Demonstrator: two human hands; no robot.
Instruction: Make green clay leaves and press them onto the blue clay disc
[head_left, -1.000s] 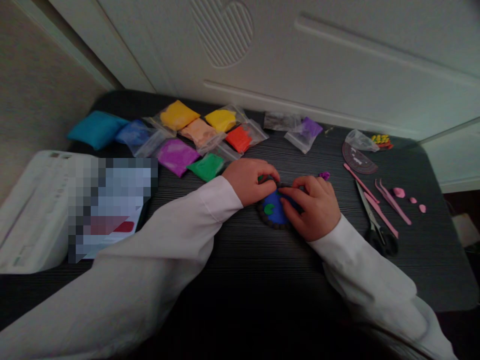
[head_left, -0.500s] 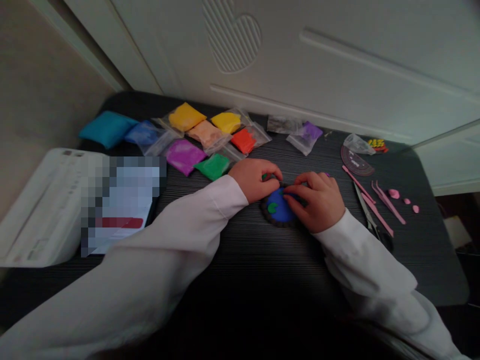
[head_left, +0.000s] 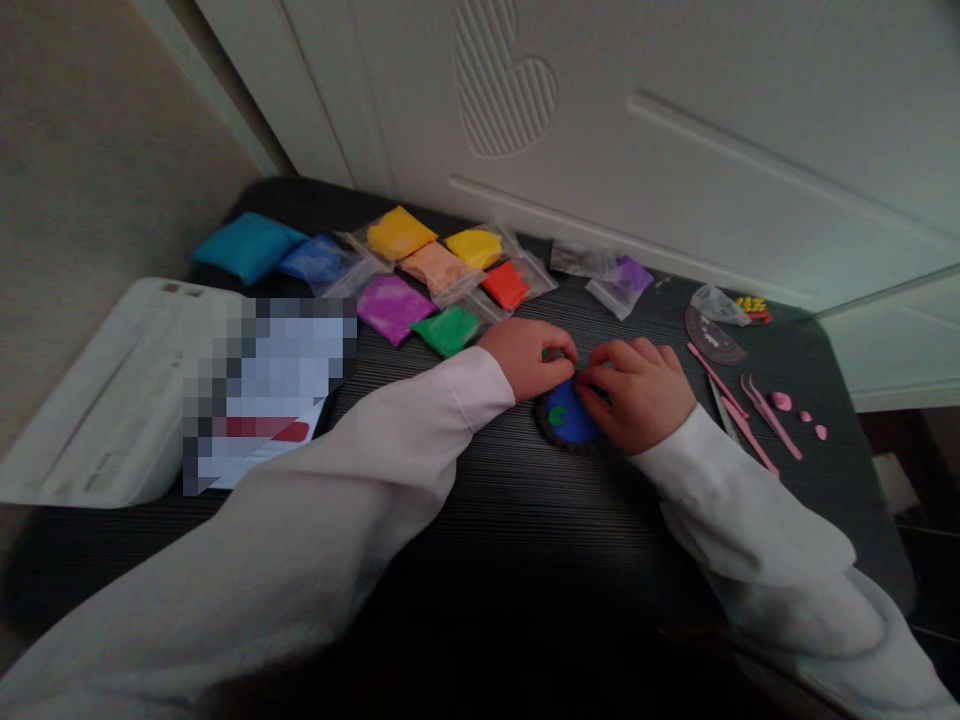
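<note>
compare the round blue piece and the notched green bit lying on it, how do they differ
The blue piece is much larger than the green bit. The blue piece has a dark, bumpy rim; the green bit has none. The right hand partly hides the blue piece, while the green bit is uncovered. Both look roughly round.

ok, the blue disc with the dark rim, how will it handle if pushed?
The blue disc would probably slide rather than tip: it lies flat and low on the black tabletop. The dark rim looks lumpy, so may dent or come apart.
</note>
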